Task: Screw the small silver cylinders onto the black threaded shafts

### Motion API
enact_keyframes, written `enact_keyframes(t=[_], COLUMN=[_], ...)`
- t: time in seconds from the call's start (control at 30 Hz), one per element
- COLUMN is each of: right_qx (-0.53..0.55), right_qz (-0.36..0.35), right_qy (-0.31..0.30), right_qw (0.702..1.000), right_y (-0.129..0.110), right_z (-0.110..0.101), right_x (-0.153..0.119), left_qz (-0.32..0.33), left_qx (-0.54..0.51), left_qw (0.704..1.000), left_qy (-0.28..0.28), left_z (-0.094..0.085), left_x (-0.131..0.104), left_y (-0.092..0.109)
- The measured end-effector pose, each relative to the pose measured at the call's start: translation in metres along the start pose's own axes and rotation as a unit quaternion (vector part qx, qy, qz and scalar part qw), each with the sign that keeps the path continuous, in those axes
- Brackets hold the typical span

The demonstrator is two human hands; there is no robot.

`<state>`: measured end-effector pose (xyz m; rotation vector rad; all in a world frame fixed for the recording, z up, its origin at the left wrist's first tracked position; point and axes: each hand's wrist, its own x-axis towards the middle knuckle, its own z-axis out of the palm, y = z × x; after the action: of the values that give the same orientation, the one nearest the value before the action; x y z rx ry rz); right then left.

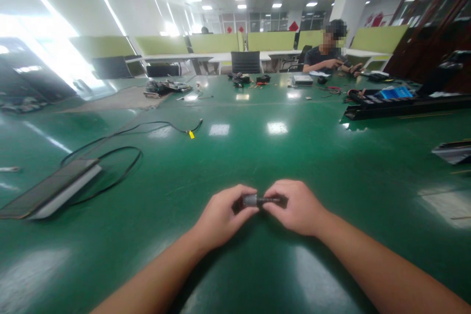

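Note:
Between my two hands, low over the green table, is a small grey-and-black cylindrical part lying roughly level. My left hand pinches its wider grey end between thumb and fingers. The thin dark rod at the other end sits in the grip of my right hand, thumb and fingers closed around it. What exact kind of part it is cannot be made out, and both of its ends are partly hidden by my fingers.
A flat grey device rests at the left beside a black cable with a yellow tag. At the far right lies a long black metal rail. Small parts and tools lie at the back, where another person sits handling something.

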<state>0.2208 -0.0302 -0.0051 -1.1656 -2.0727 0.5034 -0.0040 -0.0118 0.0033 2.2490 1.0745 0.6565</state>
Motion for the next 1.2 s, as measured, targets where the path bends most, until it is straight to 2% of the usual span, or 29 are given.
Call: enact_keyframes(t=[0.7,1.2], right_qx=[-0.01,-0.005], right_qz=[0.022,0.008], right_qy=[-0.011,-0.008], right_qw=[1.0,1.0], right_y=[0.0012,0.0006], right_z=[-0.0029,-0.0032], right_x=[0.0003,0.0009], left_qz=[-0.004,-0.005], left_qx=[-0.014,-0.021], left_qw=[1.0,1.0], left_qy=[0.005,0.013], left_z=[-0.0003,0.0005], left_x=[0.0006,-0.0004], left_y=[-0.0027,-0.0027])
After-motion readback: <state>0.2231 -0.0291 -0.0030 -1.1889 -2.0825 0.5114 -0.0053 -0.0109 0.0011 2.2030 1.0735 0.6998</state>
